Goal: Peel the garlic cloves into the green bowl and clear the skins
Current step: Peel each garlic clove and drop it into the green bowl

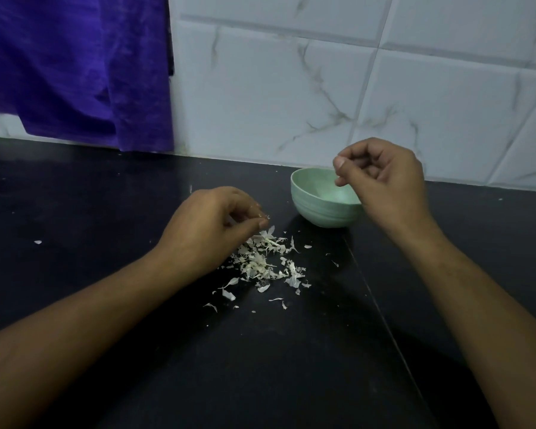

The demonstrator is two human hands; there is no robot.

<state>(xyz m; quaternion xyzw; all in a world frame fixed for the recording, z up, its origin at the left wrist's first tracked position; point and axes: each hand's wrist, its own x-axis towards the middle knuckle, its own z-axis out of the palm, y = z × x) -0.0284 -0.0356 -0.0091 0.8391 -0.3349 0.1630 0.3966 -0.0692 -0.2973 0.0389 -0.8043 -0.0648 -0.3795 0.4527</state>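
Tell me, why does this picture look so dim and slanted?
Head view: weak, bluish light and no glare; only soft shadows fall on the black stone counter; the wide lens slants the grout lines of the white marble wall tiles; the pale garlic skins look fairly sharp.

The black counter [106,212] lies open on the left and across the whole near part. In the middle, a loose pile of skins [266,261] covers the surface, with stray scraps around it. The left hand [211,224] sits at the pile's far-left edge. Just far-right of the pile stands the green bowl [319,212]. The right hand [381,174] hangs over its right rim, leaving its left half open from above. The tiled wall [291,88] closes the far side. A purple cloth [75,72] hangs there at left.
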